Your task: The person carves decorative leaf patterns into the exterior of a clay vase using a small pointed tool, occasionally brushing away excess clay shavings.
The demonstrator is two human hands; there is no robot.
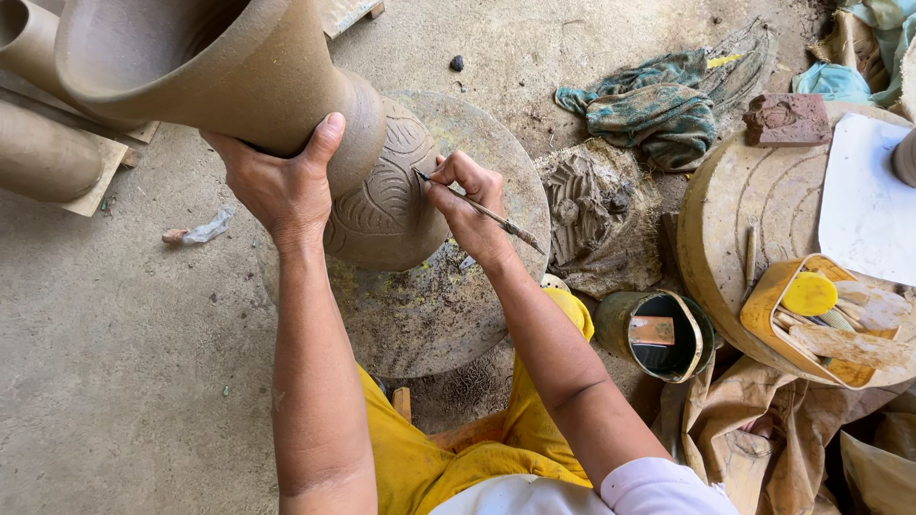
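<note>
Clay vase (286, 105) gripped by left hand (281, 186); right hand (468, 205) pinches carving tool (482, 212) near yellow box (811, 319).

vase (286, 105): matt unfired clay, smooth neck, carved grooved belly
wheel disc (448, 296): rough, clay-spattered, dull
carving tool (482, 212): thin, dull wood-like shaft
rag (658, 110), at 2 o'clock from the vase: rumpled teal cloth
floor (124, 362): matt, gritty concrete

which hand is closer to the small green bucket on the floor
Right. The right hand, holding a thin carving tool against the clay vase, is on the same side as the green bucket, up and left of it. The left hand grips the vase's neck, farther away.
</note>
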